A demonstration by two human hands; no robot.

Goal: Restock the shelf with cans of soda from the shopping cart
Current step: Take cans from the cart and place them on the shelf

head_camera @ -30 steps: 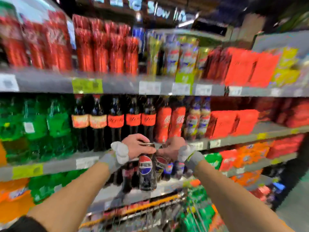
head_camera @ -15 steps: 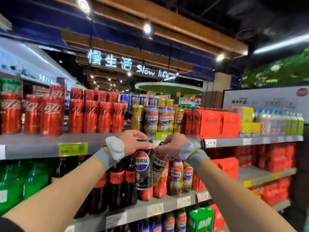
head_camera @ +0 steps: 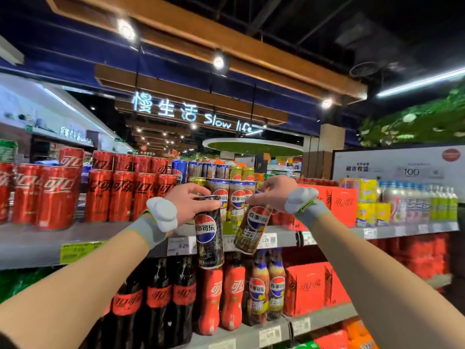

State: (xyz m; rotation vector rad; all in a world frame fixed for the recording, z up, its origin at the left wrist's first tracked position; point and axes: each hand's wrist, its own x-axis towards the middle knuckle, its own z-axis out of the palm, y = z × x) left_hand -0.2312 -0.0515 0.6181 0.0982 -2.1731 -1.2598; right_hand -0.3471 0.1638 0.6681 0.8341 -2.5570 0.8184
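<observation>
black can (head_camera: 209, 238): glossy printed metal, held at its rim
gold can (head_camera: 252, 226): shiny metal, tilted, label glinting
red cans (head_camera: 57, 195) at 9 o'clock: smooth, reflective metal
shelf edge (head_camera: 32, 244): matt grey metal with paper price tags (head_camera: 182, 245)
wristbands (head_camera: 151, 229): soft grey cloth
ceiling beams (head_camera: 191, 34) at 12 o'clock: wood-look, satin
bottles (head_camera: 158, 298) at 6 o'clock: glossy plastic

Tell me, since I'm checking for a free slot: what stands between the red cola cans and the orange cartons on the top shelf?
Head view: stacked Pepsi cans, blue and gold, fill that stretch; no free slot shows.
</observation>
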